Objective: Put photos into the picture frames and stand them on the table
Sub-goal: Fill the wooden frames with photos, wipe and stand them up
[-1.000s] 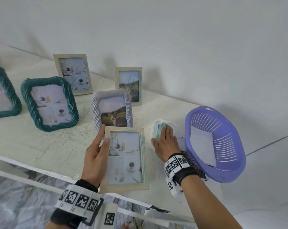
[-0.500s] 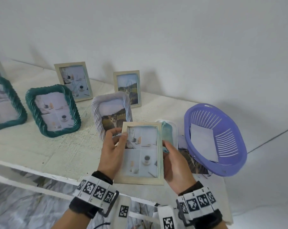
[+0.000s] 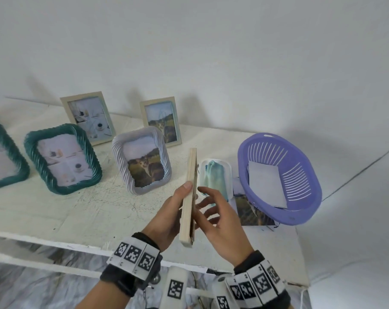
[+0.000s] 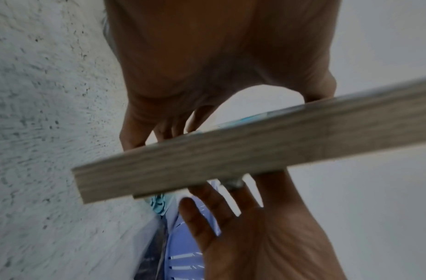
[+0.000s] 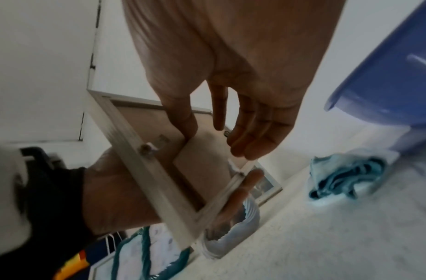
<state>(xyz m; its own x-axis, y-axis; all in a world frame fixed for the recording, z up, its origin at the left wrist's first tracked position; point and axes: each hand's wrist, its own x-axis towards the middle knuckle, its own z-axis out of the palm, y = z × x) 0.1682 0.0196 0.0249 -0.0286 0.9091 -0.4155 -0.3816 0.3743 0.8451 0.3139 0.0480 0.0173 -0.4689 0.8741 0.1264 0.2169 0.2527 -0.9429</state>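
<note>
A light wooden picture frame is held upright and edge-on above the front of the white table. My left hand grips it from the left, thumb on the side edge, fingers across the glass side. My right hand is at its brown back, fingers nearly straight. In the right wrist view the thumb and fingertips touch the stand flap on the backing. The left wrist view shows the frame's wooden edge with my right hand behind it.
Several filled frames stand on the table: a teal one, a white ribbed one, two wooden ones at the back. A white tray with a teal cloth, a purple basket holding paper and a loose photo lie to the right.
The wooden frame was lifted off the table and turned from face-up to edge-on. My right hand left the tray with the cloth and came to the frame's back.
</note>
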